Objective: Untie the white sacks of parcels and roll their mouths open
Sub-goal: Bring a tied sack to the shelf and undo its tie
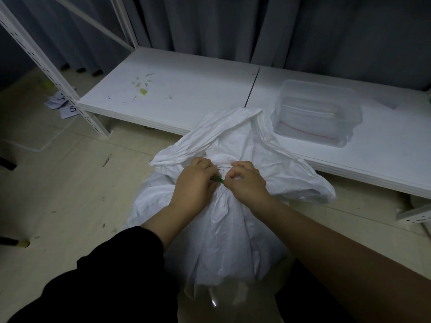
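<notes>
Right now my left hand (196, 181) and my right hand (248, 180) meet at the gathered neck of the white woven plastic sack (224, 229). It stands on the pale floor (70, 183) in the middle of the frame, and its loose mouth flops up toward the low white shelf board (186, 89). Both hands have their fingers curled in tight. The left pinches the thin green tie (219, 180) where it shows between my knuckles, and the right pinches at its other end against the bunched cloth. My fingers hide the knot itself, so I cannot tell how loose it is.

I think the main risk is pulling the wrong end, which would cinch the knot harder instead of freeing it. The tie is thin, so it could also slip out of either pinch if I tug sharply. If I have caught a fold of the weave along with the tie, a hard pull may snag or tear the cloth. Nothing braces the sack, so a jerk could tip it over. The flopped mouth also looks close to the clear plastic box (317, 113) at the right of the frame, and a swing of cloth might knock it
</notes>
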